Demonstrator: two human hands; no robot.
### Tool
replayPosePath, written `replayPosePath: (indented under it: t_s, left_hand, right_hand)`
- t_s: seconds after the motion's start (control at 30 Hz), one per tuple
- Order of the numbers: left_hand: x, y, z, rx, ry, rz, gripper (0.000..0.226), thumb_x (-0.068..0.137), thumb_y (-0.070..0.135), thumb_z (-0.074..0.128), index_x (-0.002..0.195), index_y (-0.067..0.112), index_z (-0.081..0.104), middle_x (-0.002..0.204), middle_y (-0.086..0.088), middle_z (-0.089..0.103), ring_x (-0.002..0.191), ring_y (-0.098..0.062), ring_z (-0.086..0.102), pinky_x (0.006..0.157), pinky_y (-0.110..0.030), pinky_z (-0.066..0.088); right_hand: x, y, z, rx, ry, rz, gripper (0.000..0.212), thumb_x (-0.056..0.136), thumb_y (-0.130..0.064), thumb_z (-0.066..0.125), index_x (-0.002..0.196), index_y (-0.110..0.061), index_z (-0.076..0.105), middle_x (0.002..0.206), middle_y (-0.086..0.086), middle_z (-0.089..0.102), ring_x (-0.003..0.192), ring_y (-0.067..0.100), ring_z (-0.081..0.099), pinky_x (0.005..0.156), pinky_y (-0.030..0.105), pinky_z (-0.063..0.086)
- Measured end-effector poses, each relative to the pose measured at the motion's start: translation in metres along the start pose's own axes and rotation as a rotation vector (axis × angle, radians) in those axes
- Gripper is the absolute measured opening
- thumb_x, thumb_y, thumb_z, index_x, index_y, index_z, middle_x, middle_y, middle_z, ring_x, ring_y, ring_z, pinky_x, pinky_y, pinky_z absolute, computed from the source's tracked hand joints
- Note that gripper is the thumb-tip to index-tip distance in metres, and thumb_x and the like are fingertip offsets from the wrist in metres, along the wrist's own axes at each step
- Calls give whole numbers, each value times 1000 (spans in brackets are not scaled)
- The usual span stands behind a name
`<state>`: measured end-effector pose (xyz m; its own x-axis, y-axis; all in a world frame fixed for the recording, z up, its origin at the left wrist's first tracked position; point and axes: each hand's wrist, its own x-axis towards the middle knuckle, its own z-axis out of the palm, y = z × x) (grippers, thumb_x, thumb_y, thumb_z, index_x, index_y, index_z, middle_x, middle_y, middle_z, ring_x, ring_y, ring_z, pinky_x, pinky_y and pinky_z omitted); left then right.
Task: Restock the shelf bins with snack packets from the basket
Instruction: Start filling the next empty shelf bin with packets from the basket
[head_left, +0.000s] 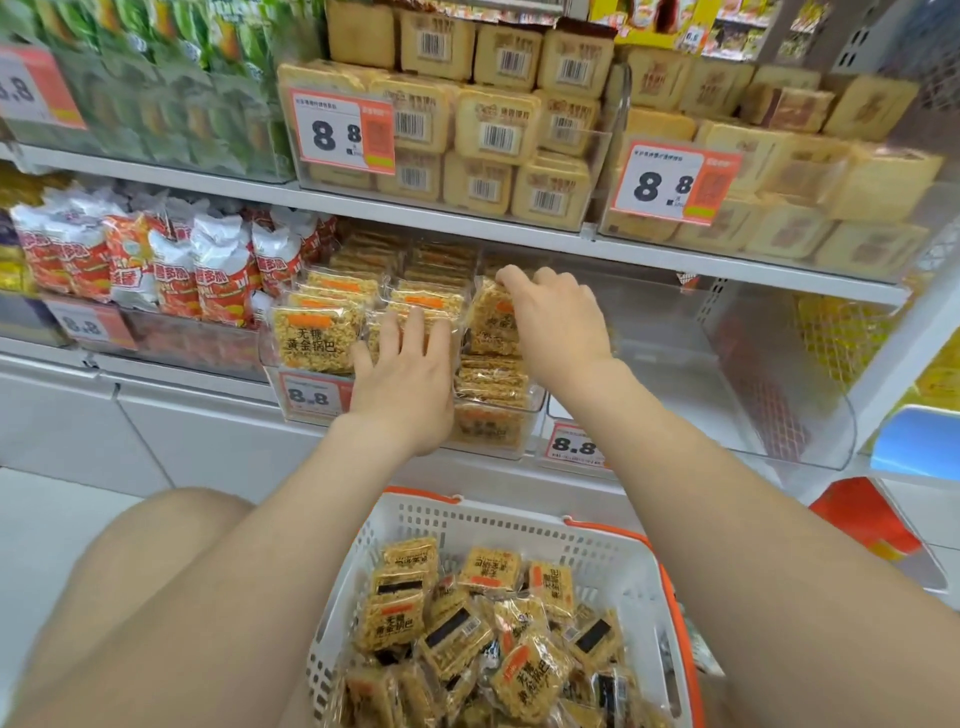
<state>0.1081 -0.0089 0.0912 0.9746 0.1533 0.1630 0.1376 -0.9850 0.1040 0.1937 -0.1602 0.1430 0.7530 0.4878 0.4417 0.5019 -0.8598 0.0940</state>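
Basket (519, 525) sits bottom centre, snack packets (483, 623) piled in it. Above it mid-frame, the shelf bin (498, 452); left hand (405, 384) lies on its stacked packets (426, 304), right hand (556, 322) just right, gripping an upright packet (491, 325).

I see white store shelving; landmark is the middle shelf (441, 218), a white board running left to right and sloping down to the right. Above it on the left, green packs (156, 78); above it at centre, beige packs (493, 119) with barcodes and an 8.8 price tag (340, 132). Below it on the left, red-white bags (156, 270). At its right end, a white upright (914, 332). Lower right of it, a blue box (919, 441) and an orange item (862, 514), blurred. Well below it, a white base panel (182, 431) and a pale floor (52, 519). Light is bright and even.
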Motion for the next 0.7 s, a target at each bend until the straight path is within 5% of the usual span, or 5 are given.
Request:
replayPosePath:
  t_s: [0.33,0.47,0.7]
  left_hand:
    - [7,4,0,57,78,-20,79,93,33,62,157,18,18,155,-11,32,142,-38,30,107,-61,38]
    - [9,6,-1,74,58,-30,90,95,36,59,165,21,4,163,-13,23,148,-40,23,111,-62,33]
    - [16,7,-2,4,29,-3,76,95,35,57,158,15,19,171,-6,16,160,-32,5,120,-69,19]
  right_hand:
    - [37,28,-4,28,-242,-177,73,96,6,56,154,-34,42,128,10,59,122,35,56,85,43,42]
    - [32,16,6,48,-295,-186,68,95,10,54,151,-30,48,124,11,58,111,37,63,79,41,47]
    - [37,10,-1,-14,-248,-176,54,93,11,56,135,-24,56,106,6,43,94,37,61,73,44,41]
